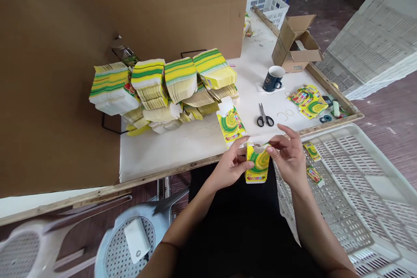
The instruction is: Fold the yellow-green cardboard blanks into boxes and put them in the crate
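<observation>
Between my hands, just off the table's front edge, is a small yellow and green carton with a swirl print, standing upright with its top end open. My left hand pinches its left side between thumb and fingers. At the upper right corner, my right hand grips the carton with thumb and fingertips, one finger raised. A flattened carton with white flaps lies on the table right behind my left hand. Beyond it, several bundles of flat cartons are stacked against a large cardboard sheet.
Black scissors, a dark mug and an open cardboard box stand or lie on the white table. Loose cartons are at its right corner. A white crate at my right holds two small cartons.
</observation>
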Demonstrator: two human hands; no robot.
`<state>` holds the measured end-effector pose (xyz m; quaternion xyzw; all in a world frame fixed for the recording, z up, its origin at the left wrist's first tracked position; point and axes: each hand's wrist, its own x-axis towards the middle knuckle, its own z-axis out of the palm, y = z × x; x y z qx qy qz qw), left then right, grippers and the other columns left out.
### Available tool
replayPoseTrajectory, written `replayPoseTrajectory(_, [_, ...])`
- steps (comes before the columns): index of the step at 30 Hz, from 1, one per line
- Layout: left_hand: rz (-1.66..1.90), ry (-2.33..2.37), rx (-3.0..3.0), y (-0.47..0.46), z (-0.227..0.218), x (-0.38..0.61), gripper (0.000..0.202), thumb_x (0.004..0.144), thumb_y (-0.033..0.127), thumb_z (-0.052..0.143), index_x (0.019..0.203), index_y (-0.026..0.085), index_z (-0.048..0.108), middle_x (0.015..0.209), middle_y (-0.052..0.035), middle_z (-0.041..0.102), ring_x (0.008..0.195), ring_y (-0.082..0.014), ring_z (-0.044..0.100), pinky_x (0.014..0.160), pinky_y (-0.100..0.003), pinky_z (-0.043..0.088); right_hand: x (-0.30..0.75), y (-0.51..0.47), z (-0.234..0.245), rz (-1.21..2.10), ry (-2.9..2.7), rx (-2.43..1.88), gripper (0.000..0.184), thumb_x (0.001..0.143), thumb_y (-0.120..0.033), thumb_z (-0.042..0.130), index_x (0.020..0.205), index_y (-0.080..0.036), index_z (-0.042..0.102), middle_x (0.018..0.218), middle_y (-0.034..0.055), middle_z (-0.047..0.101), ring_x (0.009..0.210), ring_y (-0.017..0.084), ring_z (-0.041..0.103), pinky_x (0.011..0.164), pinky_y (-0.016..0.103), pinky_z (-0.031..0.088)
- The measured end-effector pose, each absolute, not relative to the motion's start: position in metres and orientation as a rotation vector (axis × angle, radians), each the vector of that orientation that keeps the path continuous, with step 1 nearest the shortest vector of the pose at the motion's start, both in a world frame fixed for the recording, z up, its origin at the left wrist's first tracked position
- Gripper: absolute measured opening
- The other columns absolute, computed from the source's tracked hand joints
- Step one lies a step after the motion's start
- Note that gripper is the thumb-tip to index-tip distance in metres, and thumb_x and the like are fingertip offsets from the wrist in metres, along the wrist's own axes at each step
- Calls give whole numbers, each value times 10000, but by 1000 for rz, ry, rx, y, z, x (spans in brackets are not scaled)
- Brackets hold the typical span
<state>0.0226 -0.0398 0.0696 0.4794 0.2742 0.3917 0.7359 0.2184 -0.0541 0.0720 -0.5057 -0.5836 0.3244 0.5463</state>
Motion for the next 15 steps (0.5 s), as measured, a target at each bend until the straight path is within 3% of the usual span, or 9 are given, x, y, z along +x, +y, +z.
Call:
replayPoseTrajectory(3, [912, 623, 1112, -39, 65, 23, 483, 844, 362, 790, 1264, 247, 581, 1255, -107, 709, 1012, -250, 743, 845, -329, 582, 224, -55, 78, 690, -1507, -1215, 318, 979, -496, 585, 1105, -269, 769, 1072, 95, 705, 1022, 255, 653, 874, 407, 541])
replayPoseTrajectory(6, [947, 695, 1184, -40, 62, 23, 479, 848, 359, 784, 1277, 251, 601, 1277, -99, 696, 967, -228, 739, 810, -302, 574, 228, -58, 86, 751, -1600, -1238, 419, 980, -574, 537, 1065, -252, 790, 903, 66, 681, 815, 208, 623, 697, 340, 509])
replayPoseTrajectory(9, [927, 724, 1259, -41, 63, 24, 489, 892, 354, 733, 1347, 266, 576, 1322, -102, 671, 1010, -232, 724, 857, -317, 567, 226, -58, 88, 842, -1623, -1372, 363, 914, -469, 681, 1187, -232, 714, 704, -18, 609, 546, 124, 459, 503, 268, 376])
replayPoseTrajectory(12, [896, 663, 1271, -41, 65, 25, 472, 953, 358, 651, 1400, 267, 529, 1342, -115, 659, 1161, -253, 679, 954, -343, 543, 220, -57, 86, 750, -1623, -1473, 311, 910, -369, 672, 1180, -215, 654, 580, -74, 491, 471, 103, 380, 470, 254, 316])
replayPoseTrajectory(15, [911, 629, 1191, -40, 67, 27, 529, 923, 376, 700, 1400, 262, 502, 1303, -114, 685, 1129, -254, 692, 941, -349, 546, 215, -56, 84, 671, -1634, -1526, 302, 912, -355, 657, 1179, -218, 623, 527, -99, 432, 439, 100, 383, 479, 251, 309])
